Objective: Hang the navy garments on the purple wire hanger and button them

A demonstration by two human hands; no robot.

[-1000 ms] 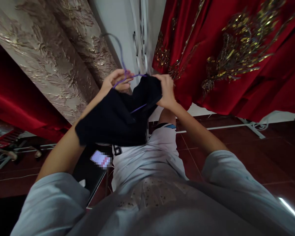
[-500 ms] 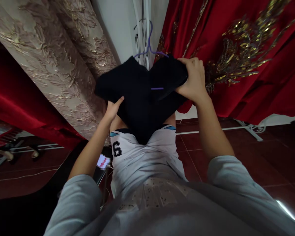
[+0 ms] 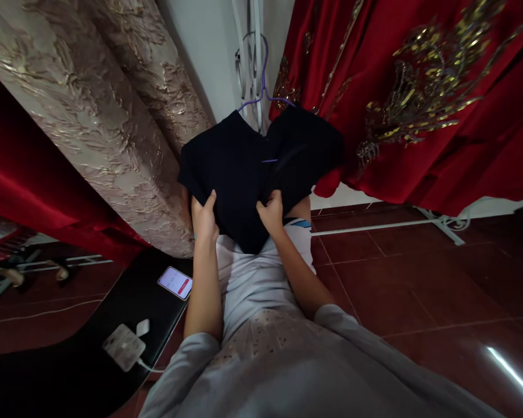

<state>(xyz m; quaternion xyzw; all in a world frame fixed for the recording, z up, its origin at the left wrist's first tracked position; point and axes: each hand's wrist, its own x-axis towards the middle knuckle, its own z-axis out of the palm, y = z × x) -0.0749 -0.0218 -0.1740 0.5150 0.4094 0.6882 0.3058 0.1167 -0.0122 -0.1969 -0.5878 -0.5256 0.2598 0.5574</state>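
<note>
A dark navy or black garment (image 3: 230,168), perhaps a short-sleeved top, hangs in front of my lap on a purple hanger (image 3: 265,87). The hanger's hook and shoulders show above the cloth, and a bit of its lower bar shows at the front opening. My left hand (image 3: 206,217) grips the garment's lower left side, thumb on top and the other fingers beneath. Near the middle, my right hand (image 3: 271,213) pinches the edge of the front opening. The fingers behind the cloth are hidden.
Beige embossed cloth (image 3: 126,133) hangs at left, and red fabric with gold sequins (image 3: 418,87) at right. A black bench (image 3: 126,302) on my left bears a lit phone (image 3: 175,283) and a white device (image 3: 124,347) with a cable. White rack legs (image 3: 444,229) stand on the tiled floor.
My right hand has moved from the garment's right shoulder down and left to the front edge. My left hand has shifted slightly lower. The garment's right side now lies flatter.
</note>
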